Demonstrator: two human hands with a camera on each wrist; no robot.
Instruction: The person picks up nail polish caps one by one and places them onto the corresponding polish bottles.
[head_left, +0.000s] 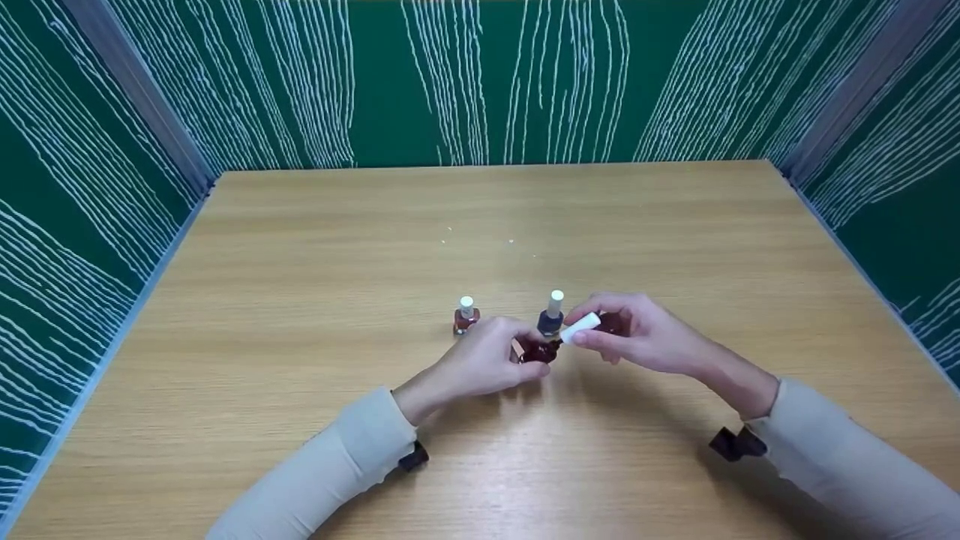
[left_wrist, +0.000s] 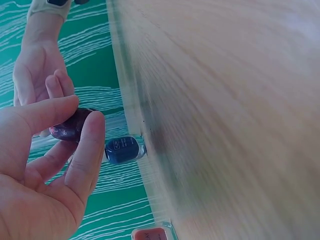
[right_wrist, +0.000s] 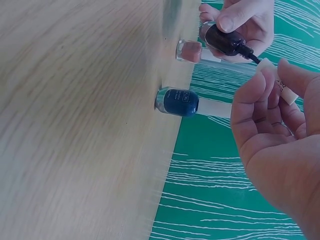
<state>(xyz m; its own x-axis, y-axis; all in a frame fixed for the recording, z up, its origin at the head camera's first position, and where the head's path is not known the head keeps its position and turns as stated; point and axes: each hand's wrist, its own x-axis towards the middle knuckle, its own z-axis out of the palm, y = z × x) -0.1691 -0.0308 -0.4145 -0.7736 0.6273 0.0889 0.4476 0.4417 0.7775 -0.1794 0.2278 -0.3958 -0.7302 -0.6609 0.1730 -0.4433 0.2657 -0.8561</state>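
My left hand (head_left: 484, 360) holds a dark red nail polish bottle (head_left: 538, 352) between thumb and fingers, tilted with its neck toward the right hand. The right hand (head_left: 651, 337) pinches a white cap (head_left: 583, 328). In the right wrist view, a dark brush stem (right_wrist: 256, 59) spans the short gap between cap and bottle neck (right_wrist: 245, 51). Just beyond the hands stands a dark blue nail polish bottle (head_left: 550, 322) with a white cap. Another dark red piece (head_left: 613, 323) shows among the right fingers, mostly hidden; whether it is held I cannot tell.
A capped reddish polish bottle (head_left: 466, 318) stands upright beyond the left hand. Small white specks (head_left: 511, 241) lie farther back on the wooden table (head_left: 337, 247). Green walls with white lines (head_left: 382, 90) rise behind and at both sides.
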